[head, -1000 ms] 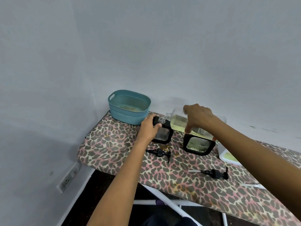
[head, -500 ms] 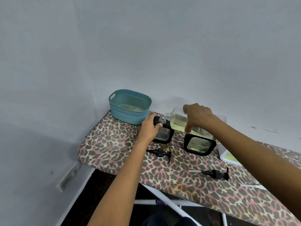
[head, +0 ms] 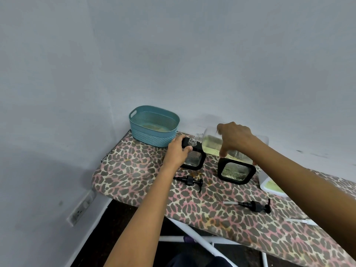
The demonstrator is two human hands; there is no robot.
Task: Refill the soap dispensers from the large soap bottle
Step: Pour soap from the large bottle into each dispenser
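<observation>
L hand: left hand (head: 178, 151) grips the top of the black-framed square glass soap dispenser (head: 194, 160), thumb on its near face, fingers curled over the far side.
R hand: right hand (head: 234, 138) grasps the large clear plastic soap bottle (head: 210, 142) from above, fingers wrapped round its body.
Bottle: tipped nearly flat, pale yellow-green soap pooled along its lower side, mouth just above the dispenser's open neck; any flow too small to tell.
2nd dispenser: matching black-framed glass dispenser (head: 236, 171) upright just right of the first, under the bottle's base.
Pumps: two black pump heads off and lying flat, one (head: 189, 181) in front of the held dispenser, the other (head: 254, 205) nearer the board's front edge.
Board: leopard-print ironing board (head: 134, 170) carries everything.
Basket: teal woven-look plastic basket (head: 152, 138) at the board's far left corner, against the wall.
</observation>
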